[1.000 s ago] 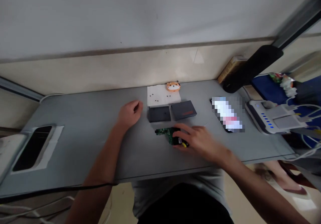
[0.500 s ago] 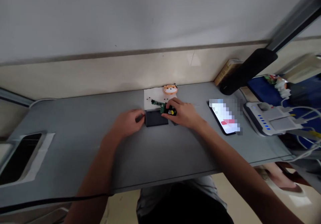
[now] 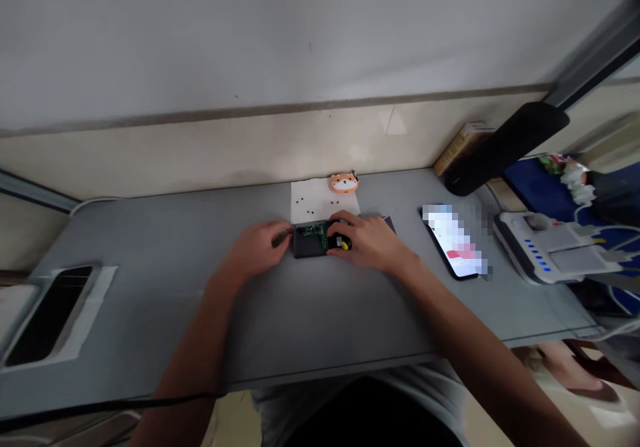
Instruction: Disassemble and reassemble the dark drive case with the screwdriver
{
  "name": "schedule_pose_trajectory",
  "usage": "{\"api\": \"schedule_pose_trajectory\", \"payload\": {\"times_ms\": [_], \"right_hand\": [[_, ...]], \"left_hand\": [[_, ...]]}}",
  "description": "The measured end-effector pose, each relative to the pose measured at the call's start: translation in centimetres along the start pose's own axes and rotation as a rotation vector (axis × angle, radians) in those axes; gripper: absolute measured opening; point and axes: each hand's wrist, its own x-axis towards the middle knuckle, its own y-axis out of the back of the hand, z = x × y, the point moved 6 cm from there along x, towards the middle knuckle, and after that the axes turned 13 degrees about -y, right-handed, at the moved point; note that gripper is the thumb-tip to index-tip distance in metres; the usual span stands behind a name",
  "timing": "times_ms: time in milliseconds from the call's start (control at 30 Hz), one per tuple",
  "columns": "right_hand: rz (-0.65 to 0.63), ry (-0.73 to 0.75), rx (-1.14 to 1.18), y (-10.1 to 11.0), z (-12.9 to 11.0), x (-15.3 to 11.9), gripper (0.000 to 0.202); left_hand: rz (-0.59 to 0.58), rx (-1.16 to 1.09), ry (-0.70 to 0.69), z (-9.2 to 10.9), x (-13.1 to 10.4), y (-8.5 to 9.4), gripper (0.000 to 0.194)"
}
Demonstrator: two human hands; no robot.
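Status, judged from afar: part done. Board [image 3: 314,229] in or just over case [image 3: 309,245]; full seating, I cannot tell. Outstanding: case uncovered; lid [image 3: 391,223] off, to its right, mostly hidden behind right grip [image 3: 367,241]; dark bits [image 3: 308,212] loose on paper [image 3: 315,193]. Right grip: fingers clamped on board's dark right end, green part reaching left past fingertips. Left grip [image 3: 263,245]: at case's left edge; holding or merely touching, I cannot tell. Case on counter [image 3: 320,313].
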Motion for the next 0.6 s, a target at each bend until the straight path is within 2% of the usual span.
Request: {"api": "schedule_pose_trajectory", "payload": {"times_ms": [300, 600], "right_hand": [[0.039, 0.020, 0.049, -0.41, 0.10, 0.20, 0.030], [0.042, 0.036, 0.086, -0.53, 0.15, 0.15, 0.031]], "left_hand": [[0.010, 0.014, -0.046, 0.22, 0.11, -0.76, 0.035], [0.043, 0.045, -0.018, 0.71, 0.13, -0.12, 0.036]]}}
